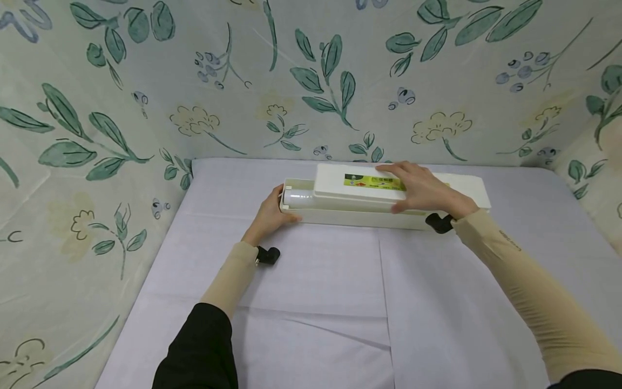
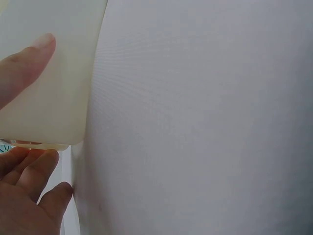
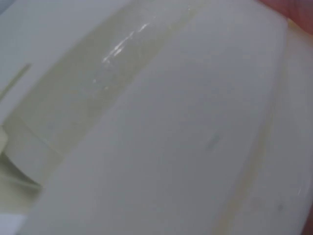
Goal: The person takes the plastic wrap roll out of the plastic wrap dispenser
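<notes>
A long white cling film box (image 1: 350, 218) lies crosswise near the table's far edge. Its white lid (image 1: 330, 186), with a yellow-green label, sits on top, shifted toward the right. Past the lid's left end, a clear-wrapped roll (image 1: 298, 198) shows inside the box. My left hand (image 1: 272, 213) grips the box's left end. In the left wrist view its thumb (image 2: 29, 68) lies on the box's side, the other fingers at the end. My right hand (image 1: 423, 189) spans the lid, fingers at the back edge and thumb at the front. The right wrist view shows the roll (image 3: 98, 83) beside the lid (image 3: 161, 132).
A white cloth with fold creases covers the table (image 1: 316, 281). Behind and to the left hangs a curtain (image 1: 262, 119) printed with leaves and flowers, close behind the box. A small black device sits at each wrist.
</notes>
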Tool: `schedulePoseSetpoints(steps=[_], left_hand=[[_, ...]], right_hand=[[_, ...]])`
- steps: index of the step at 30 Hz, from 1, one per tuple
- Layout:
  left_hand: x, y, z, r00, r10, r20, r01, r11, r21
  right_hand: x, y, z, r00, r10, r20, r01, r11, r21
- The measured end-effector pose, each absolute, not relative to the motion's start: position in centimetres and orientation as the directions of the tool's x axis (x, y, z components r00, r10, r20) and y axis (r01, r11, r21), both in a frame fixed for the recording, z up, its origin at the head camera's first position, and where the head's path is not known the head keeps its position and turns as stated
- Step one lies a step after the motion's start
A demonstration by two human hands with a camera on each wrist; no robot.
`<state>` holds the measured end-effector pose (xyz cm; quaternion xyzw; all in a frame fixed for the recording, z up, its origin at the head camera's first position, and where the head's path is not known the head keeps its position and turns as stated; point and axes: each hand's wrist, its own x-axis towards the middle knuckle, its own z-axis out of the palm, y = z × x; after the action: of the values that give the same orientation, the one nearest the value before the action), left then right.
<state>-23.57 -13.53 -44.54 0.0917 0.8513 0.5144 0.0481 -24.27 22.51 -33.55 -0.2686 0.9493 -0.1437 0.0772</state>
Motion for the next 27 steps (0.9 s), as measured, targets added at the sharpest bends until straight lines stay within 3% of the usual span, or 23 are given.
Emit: schedulePoseSetpoints(steps=[27], left_hand=[[-23.4,-13.5,-44.3,-0.98,0.2,0.009,0.102,0.463,0.88]], right_hand=[[-24.1,24.6,-33.6,-0.877,-0.471,-0.093,-0.419,0.846,-0.328]])
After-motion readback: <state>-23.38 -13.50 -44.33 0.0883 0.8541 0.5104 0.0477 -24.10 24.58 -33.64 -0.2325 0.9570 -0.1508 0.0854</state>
